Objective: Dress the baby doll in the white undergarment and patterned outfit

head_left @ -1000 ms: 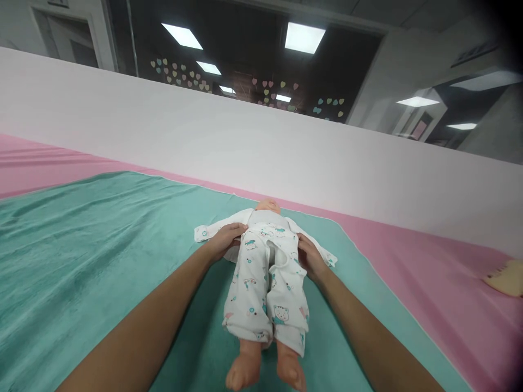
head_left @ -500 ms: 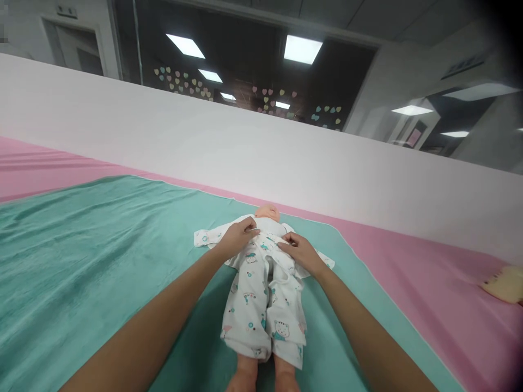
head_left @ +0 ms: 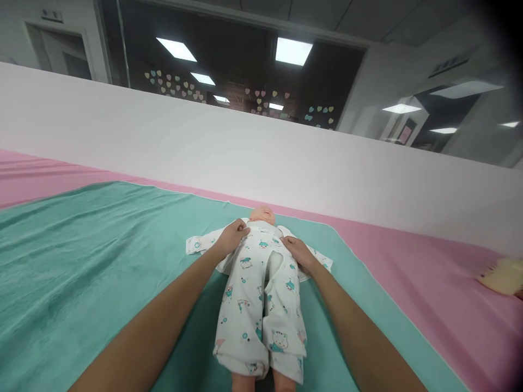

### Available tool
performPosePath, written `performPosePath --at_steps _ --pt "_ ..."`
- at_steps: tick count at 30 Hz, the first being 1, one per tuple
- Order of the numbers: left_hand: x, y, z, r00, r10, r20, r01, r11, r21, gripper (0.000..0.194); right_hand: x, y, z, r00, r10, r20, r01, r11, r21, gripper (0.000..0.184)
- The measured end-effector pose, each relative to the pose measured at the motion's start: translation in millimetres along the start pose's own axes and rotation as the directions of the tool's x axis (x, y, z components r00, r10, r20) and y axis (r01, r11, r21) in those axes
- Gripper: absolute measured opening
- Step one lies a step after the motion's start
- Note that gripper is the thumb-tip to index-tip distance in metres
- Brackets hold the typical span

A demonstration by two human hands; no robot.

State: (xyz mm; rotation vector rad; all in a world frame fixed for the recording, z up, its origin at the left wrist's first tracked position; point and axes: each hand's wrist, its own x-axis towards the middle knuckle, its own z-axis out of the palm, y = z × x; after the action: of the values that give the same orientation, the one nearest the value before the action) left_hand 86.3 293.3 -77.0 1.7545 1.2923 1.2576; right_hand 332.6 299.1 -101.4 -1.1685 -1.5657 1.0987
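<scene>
A baby doll (head_left: 262, 214) lies on its back with its head away from me. White printed baby pants (head_left: 249, 294) cover its legs and reach up over its belly, with an opening at the crotch. Beneath it a printed shirt (head_left: 200, 244) is spread, its sleeves out to both sides. My left hand (head_left: 233, 235) pinches the pants' waistband at the doll's left-hand side in view. My right hand (head_left: 298, 251) has its fingers closed on the waistband at the opposite side. The doll's lower legs show below the cuffs.
The doll rests on a green cloth (head_left: 102, 261) laid over a pink sheet (head_left: 412, 272). A white padded wall (head_left: 245, 158) runs behind, below a dark window. At the far right lies a pale yellow item (head_left: 500, 276), partly cut off.
Both hands have drawn the waistband higher up the doll's torso. The pants now lie smoother and the crotch opening shows wider. The view has shifted slightly.
</scene>
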Motion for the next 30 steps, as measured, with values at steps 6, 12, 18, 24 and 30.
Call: performPosePath --at_steps 6,12,18,24,30 --pt "-17 0 -19.3 0.961 -0.131 0.243 0.137 0.990 -0.010 0.033 -17 5 -18 0.972 0.012 0.236 -0.027 0.998 0.058 0.032" --pt "-31 -5 -36.0 0.862 -0.199 0.467 0.274 0.956 -0.099 0.021 -19 5 -25 0.946 0.019 0.322 -0.016 1.000 -0.012 0.031" --pt "-38 -6 -32.1 0.853 -0.119 0.508 0.332 0.875 -0.352 0.019 -21 4 -12 0.977 -0.039 0.209 0.049 0.998 -0.045 0.032" --pt "-34 -17 -1.7 0.946 -0.172 0.275 0.299 0.793 -0.531 0.027 -13 21 16 0.993 -0.066 -0.101 0.075 0.994 0.080 0.015" --pt "-32 -19 20.6 0.976 -0.177 0.126 0.217 0.768 -0.602 0.026 -8 24 22 0.988 -0.092 -0.123 0.107 0.986 0.125 0.009"
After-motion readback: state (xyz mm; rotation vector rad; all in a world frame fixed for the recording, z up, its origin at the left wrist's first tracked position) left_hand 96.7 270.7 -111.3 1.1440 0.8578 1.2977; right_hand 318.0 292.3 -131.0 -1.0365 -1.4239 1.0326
